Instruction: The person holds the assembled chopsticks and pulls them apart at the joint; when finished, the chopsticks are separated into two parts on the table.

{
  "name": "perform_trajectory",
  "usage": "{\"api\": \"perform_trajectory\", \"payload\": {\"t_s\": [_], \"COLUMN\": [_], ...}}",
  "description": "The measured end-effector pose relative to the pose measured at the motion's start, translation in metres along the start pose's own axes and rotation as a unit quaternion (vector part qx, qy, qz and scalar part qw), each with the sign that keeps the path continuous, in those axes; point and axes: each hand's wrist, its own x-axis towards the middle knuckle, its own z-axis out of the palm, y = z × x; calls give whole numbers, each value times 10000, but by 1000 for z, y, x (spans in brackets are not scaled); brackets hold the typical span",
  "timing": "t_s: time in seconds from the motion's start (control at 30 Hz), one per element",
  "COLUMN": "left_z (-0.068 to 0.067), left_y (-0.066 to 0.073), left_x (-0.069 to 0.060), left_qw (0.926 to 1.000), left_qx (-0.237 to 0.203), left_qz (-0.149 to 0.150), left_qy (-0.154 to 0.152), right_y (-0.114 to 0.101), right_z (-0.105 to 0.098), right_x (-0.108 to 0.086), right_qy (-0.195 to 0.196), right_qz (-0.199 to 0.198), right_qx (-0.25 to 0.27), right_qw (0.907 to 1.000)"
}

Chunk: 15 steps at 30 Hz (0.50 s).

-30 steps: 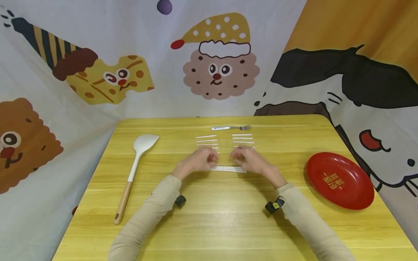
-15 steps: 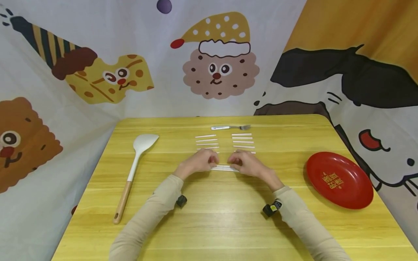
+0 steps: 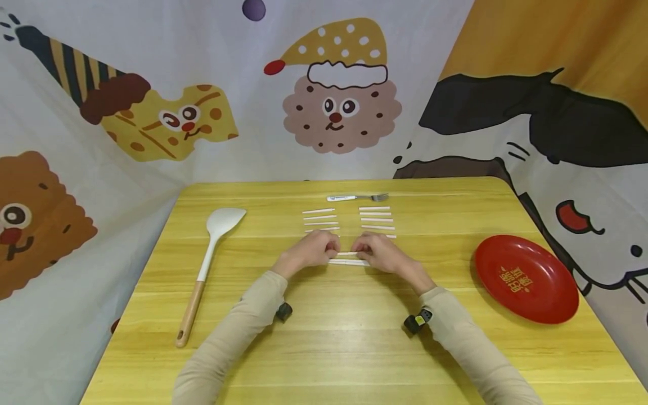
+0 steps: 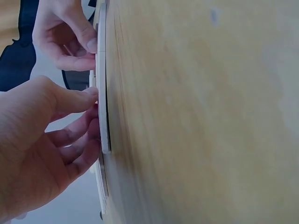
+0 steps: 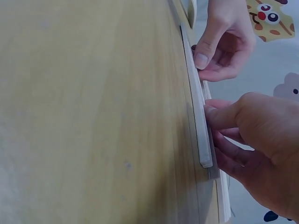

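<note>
In the head view the left hand [image 3: 310, 250] and right hand [image 3: 386, 253] face each other at mid-table, pinching opposite ends of a thin white stick [image 3: 347, 253]. Just on the near side of it, more white sticks [image 3: 349, 262] lie close together on the table. Beyond the hands are two columns of short white sticks, a left one [image 3: 320, 217] and a right one [image 3: 376, 214]. Both wrist views show thumb and fingertips at the sticks, the left hand [image 4: 51, 135] and the right hand [image 5: 261, 144] near their cameras; the fingers partly hide the held stick's ends.
A fork [image 3: 356, 198] lies past the columns near the table's far edge. To the left is a white spatula [image 3: 207, 259] with a wooden handle, to the right a red oval plate [image 3: 529, 281]. A printed cloth [image 3: 263, 152] hangs behind the table.
Both hands have closed in on the sticks and drawn nearer each other. One stick now stands apart from the group, shifted toward the far side, with a gap between.
</note>
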Motion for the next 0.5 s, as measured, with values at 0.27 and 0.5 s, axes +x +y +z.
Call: {"api": "perform_trajectory", "payload": {"t_s": [0.27, 0.5], "left_z": [0, -6], "left_y": [-1, 1], "left_x": [1, 1], "left_qw": [9994, 9976], "left_qx": [121, 30], "left_qz": [158, 279], "left_qy": [273, 629], "right_y": [-2, -8], "right_z": [-5, -9], "right_x": [4, 8], "right_qy": [319, 514], "right_qz": [-270, -421], "right_qx": [-201, -213], "right_qw": [9989, 9976]}}
